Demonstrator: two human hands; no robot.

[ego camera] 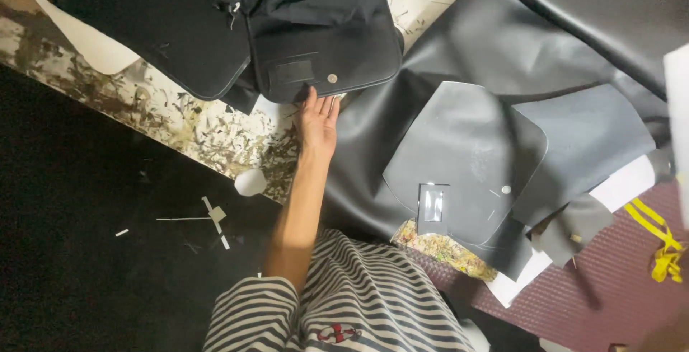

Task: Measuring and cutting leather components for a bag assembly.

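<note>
Of the two hands, only the left hand (318, 121) shows, reaching forward with fingers stretched out and close together, fingertips touching the lower edge of the black bag's (323, 43) front flap, just beside its small round snap. It grips nothing. The right hand is out of view. The bag lies flap-closed on the speckled surface (208, 133), so its contents cannot be seen. To its right lies one cut grey flap piece (466, 151) on a dark leather sheet (495, 43). One yellow strap (664, 244) lies at the far right.
</note>
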